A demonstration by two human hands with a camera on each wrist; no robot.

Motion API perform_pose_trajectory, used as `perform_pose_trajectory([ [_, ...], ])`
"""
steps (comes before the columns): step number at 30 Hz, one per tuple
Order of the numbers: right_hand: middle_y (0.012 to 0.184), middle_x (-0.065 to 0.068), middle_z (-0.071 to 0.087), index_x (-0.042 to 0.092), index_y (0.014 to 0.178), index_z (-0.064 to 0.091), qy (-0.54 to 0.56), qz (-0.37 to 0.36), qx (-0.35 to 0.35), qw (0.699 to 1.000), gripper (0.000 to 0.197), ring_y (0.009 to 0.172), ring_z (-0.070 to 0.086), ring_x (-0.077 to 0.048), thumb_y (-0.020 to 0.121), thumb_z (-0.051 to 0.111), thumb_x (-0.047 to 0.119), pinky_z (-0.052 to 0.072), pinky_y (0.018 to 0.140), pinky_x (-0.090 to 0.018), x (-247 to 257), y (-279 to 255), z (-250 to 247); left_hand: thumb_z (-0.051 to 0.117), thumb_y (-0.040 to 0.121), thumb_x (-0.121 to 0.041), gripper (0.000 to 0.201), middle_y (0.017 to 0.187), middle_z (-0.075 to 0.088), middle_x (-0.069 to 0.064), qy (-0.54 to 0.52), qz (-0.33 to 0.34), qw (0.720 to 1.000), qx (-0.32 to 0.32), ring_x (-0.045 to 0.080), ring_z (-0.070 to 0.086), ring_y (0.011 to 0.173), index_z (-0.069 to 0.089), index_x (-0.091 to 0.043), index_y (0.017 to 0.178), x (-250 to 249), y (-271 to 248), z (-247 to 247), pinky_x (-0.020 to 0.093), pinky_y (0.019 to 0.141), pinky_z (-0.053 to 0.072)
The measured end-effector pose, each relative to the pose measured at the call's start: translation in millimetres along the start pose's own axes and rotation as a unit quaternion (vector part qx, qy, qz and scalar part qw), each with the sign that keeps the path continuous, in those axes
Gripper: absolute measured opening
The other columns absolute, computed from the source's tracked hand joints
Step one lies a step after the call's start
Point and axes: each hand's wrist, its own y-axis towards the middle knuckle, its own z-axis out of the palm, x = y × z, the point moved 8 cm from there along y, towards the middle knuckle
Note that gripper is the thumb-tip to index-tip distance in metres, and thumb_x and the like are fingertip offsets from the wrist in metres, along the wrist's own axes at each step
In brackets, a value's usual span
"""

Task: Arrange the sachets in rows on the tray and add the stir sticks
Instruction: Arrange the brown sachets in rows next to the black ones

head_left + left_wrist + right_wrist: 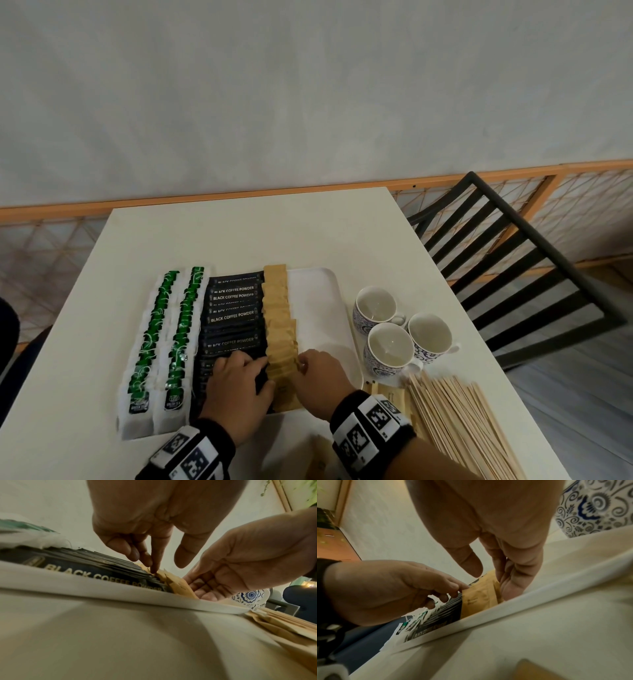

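Observation:
A white tray (318,308) holds two rows of green tea bags (164,342), one row of black coffee sachets (233,315) and one row of brown sachets (279,325). My left hand (245,373) rests on the near end of the black row, its fingertips (154,569) pressing down where black meets brown. My right hand (317,368) lies on the tray with straight fingers (511,582) against the right side of the brown sachets (479,596), thumb lifted. Neither hand grips anything. Wooden stir sticks (459,421) lie in a pile on the table, right of the tray.
Three patterned cups (390,346) stand right of the tray. Loose brown sachets (390,397) lie by the stick pile, with another (322,455) near my right wrist. A black chair (513,260) stands past the table's right edge. The tray's right strip is bare.

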Motion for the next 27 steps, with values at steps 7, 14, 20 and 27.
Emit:
perform_pose_trajectory([
  [7, 0.14, -0.011, 0.048, 0.013, 0.128, 0.048, 0.104, 0.03, -0.015, 0.994, 0.035, 0.13, 0.043, -0.026, 0.096, 0.044, 0.025, 0.034, 0.1, -0.028, 1, 19, -15, 0.055, 0.093, -0.037, 0.065, 0.129, 0.047, -0.004, -0.1, -0.02, 0.995, 0.017, 0.017, 0.035, 0.121, 0.026, -0.026, 0.149, 3, 6, -4, 0.029, 0.103, 0.033],
  [14, 0.157, -0.003, 0.028, 0.017, 0.155, 0.011, 0.304, 0.034, 0.029, 0.952, 0.066, 0.142, 0.029, -0.02, 0.096, 0.04, 0.024, 0.027, 0.116, -0.034, 13, 28, -4, 0.055, 0.093, -0.004, 0.077, 0.139, 0.044, -0.004, -0.348, -0.049, 0.933, 0.082, 0.005, 0.047, 0.107, 0.011, -0.026, 0.152, -11, 10, -5, 0.023, 0.095, 0.039],
  [20, 0.157, -0.003, 0.029, 0.021, 0.156, 0.01, 0.32, 0.035, 0.019, 0.947, 0.064, 0.142, 0.03, -0.019, 0.098, 0.037, 0.026, 0.027, 0.114, -0.032, 15, 32, -6, 0.052, 0.093, 0.0, 0.075, 0.142, 0.042, -0.002, -0.379, -0.049, 0.919, 0.092, 0.006, 0.045, 0.112, 0.013, -0.024, 0.152, -17, 12, -7, 0.019, 0.091, 0.037],
  [27, 0.158, 0.002, 0.026, 0.025, 0.155, 0.013, 0.386, 0.049, 0.002, 0.921, 0.069, 0.142, 0.029, -0.017, 0.092, 0.038, 0.041, 0.026, 0.116, -0.032, 21, 52, -13, 0.049, 0.094, 0.0, 0.072, 0.149, 0.035, 0.002, -0.422, -0.054, 0.903, 0.061, 0.011, 0.037, 0.125, 0.014, -0.024, 0.152, -17, 38, -21, 0.03, 0.104, 0.035],
])
